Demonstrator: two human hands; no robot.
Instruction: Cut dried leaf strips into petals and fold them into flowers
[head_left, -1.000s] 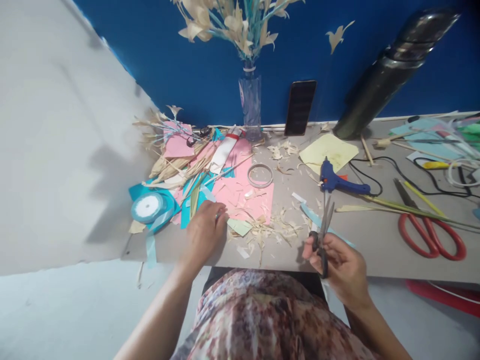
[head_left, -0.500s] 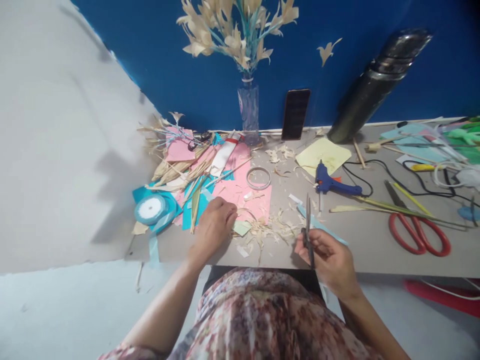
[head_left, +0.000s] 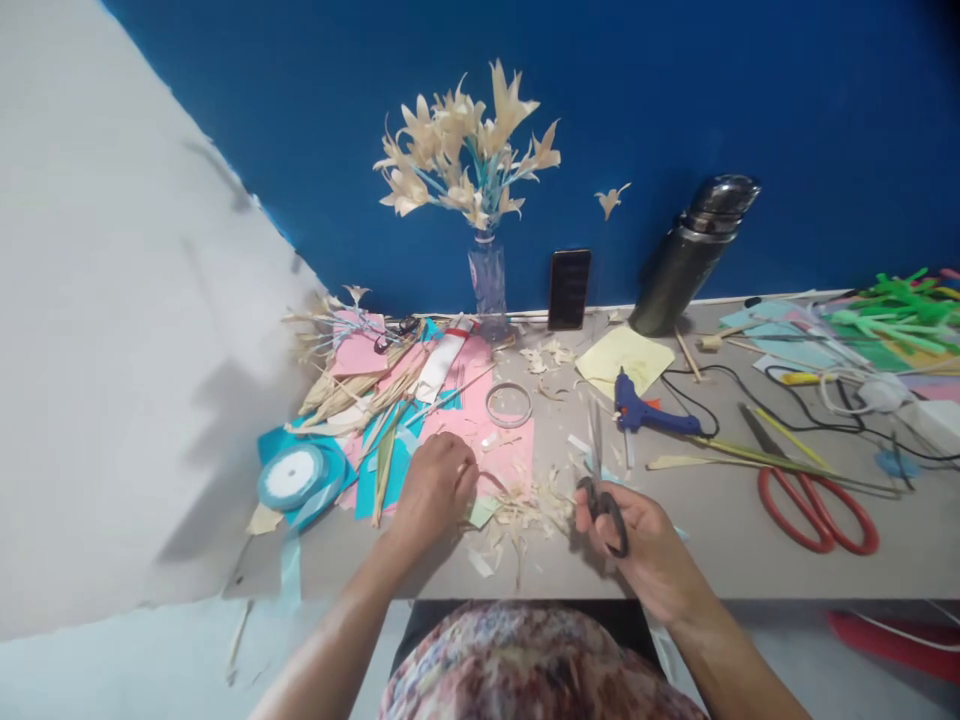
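My right hand (head_left: 641, 535) grips small black-handled scissors (head_left: 598, 490) by the handles, with the blades pointing away from me. They hover over the table, just right of a pile of pale husk scraps (head_left: 536, 505). Fingers curled, my left hand (head_left: 437, 487) rests at the near edge of a pink paper sheet (head_left: 510, 455). A thin curved strip shows close to its fingertips, but whatever they close on is hidden. Beyond that hand lies a roll of tape (head_left: 509, 405).
A blue glue gun (head_left: 660, 415) and red-handled scissors (head_left: 817, 510) lie to the right. A bottle of husk flowers (head_left: 487, 285), a phone (head_left: 569, 290) and a dark flask (head_left: 690, 260) stand along the blue wall. At left is a ribbon spool (head_left: 292, 478).
The camera view has tilted up, so the table sits lower in the picture. In my right hand the scissors have turned, showing their handle loops. My left hand stays at the pink paper.
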